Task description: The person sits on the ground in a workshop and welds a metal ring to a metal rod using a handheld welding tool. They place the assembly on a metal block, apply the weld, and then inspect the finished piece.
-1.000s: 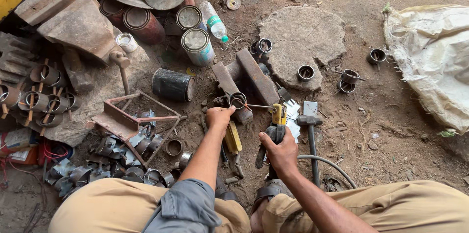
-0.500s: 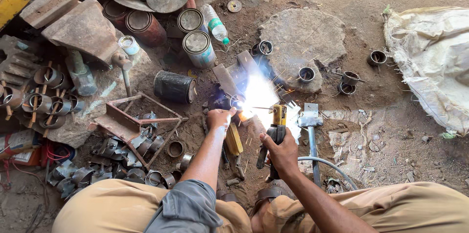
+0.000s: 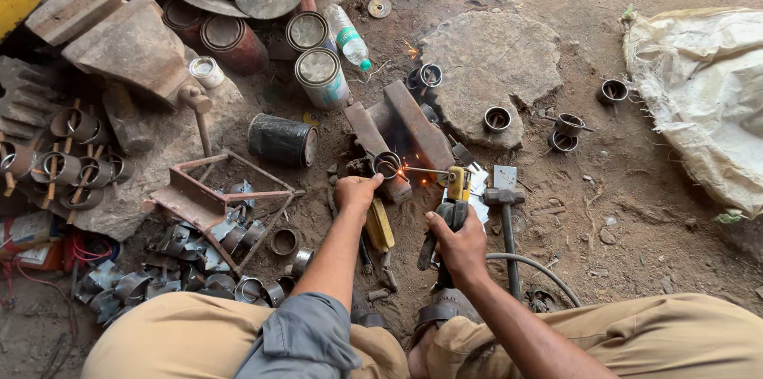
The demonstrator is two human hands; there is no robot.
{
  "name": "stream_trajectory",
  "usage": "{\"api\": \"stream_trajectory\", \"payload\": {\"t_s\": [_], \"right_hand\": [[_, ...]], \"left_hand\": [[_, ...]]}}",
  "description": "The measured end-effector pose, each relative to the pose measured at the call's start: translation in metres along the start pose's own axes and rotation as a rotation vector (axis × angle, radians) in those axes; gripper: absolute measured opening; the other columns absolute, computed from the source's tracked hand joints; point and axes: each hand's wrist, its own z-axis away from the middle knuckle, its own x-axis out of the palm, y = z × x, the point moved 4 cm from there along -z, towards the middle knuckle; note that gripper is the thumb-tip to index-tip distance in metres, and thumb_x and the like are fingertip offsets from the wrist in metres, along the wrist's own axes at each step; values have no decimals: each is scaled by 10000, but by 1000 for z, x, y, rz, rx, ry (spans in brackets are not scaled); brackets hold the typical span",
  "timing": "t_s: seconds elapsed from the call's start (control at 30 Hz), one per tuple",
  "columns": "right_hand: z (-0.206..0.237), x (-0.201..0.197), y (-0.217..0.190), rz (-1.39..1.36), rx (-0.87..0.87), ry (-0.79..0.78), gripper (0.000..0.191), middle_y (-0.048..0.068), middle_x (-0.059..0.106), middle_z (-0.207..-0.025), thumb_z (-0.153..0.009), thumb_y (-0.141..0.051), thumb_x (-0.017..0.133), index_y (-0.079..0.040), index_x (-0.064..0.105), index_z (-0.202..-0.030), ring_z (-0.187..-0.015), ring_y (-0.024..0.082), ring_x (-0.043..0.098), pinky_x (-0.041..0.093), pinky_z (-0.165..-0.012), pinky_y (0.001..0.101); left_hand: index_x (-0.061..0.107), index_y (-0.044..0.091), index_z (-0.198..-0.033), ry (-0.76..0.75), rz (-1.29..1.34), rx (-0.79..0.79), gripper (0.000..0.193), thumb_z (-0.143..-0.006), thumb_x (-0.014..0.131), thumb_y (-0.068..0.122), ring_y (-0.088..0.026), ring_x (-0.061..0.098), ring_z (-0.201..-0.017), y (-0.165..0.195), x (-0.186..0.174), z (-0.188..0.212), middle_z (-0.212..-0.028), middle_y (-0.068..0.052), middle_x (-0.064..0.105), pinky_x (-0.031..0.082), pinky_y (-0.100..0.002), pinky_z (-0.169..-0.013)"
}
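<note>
While the left hand (image 3: 355, 191) presses down on a short metal ring (image 3: 387, 164) at the centre of the frame, its grip clenched on the ring's near edge, probably to keep it from shifting, the right hand (image 3: 457, 242) has its grip clenched around the black handle of a welding holder (image 3: 455, 198) with a yellow head. A thin rod (image 3: 425, 171) runs from that head to the ring's side, and small sparks glow where they meet. The ring rests against two rusty bars (image 3: 401, 134) lying slantwise on the dirt floor (image 3: 636, 228), which seem to serve as a stop and a rest.

Just right of the holder lies a hammer (image 3: 504, 216). Above the hands, several tin cans (image 3: 322, 77) stand upright, their contents not visible; one dark can (image 3: 282, 141) lies on its side. At lower left a heap of similar rings (image 3: 183, 268) lies beside a rusty frame (image 3: 211, 196). A pale sack (image 3: 703, 93) fills the right edge.
</note>
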Motion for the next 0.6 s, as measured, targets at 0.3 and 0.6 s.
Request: {"api": "stream_trajectory", "payload": {"t_s": [0.3, 0.6], "right_hand": [[-2, 4, 4, 8, 86, -73, 384, 37, 570, -669, -883, -293, 768, -36, 521, -1027, -434, 116, 563, 513, -378, 290], [-4, 6, 9, -94, 100, -101, 410, 41, 553, -692, -865, -302, 773, -37, 524, -1055, -423, 122, 553, 524, -367, 309]], "left_hand": [[787, 40, -848, 3, -88, -80, 296, -756, 910, 292, -201, 732, -843, 2, -4, 3, -962, -128, 791, 572, -350, -831], [803, 17, -800, 6, -34, -8, 337, -728, 929, 321, -193, 708, -744, 4, -3, 1, -857, -121, 796, 552, -338, -735]]}}
